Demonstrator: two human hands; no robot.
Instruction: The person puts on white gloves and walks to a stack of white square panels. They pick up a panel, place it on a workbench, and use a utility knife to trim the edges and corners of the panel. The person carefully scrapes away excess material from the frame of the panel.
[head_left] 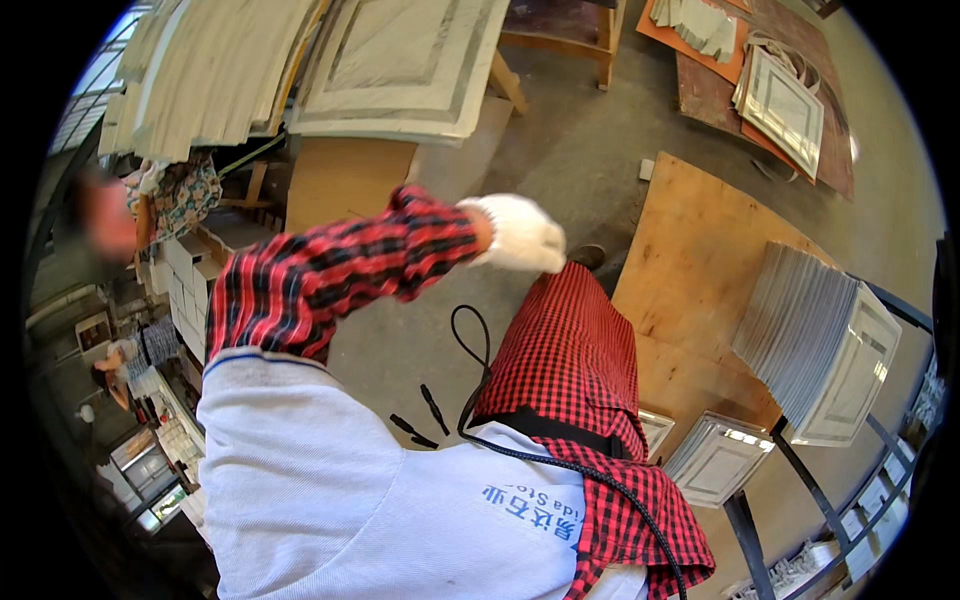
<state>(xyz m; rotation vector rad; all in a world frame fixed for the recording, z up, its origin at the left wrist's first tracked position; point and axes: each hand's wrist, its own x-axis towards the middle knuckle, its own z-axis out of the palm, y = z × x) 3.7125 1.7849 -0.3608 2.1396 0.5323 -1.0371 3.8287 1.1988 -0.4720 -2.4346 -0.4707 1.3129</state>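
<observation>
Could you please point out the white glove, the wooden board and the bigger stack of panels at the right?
White glove (pixel 517 234): head view, on its middle, past the cuff.
Wooden board (pixel 700 245): head view, on its bare upper part.
Bigger stack of panels (pixel 800 328): head view, on its layered edges.

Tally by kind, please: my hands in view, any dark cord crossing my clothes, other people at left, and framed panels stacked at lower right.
Left hand, white-gloved: 1
Dark cord: 1
Other people: 2
Panel stacks: 2
Mostly hidden panel or stack: 1
Total: 7
</observation>
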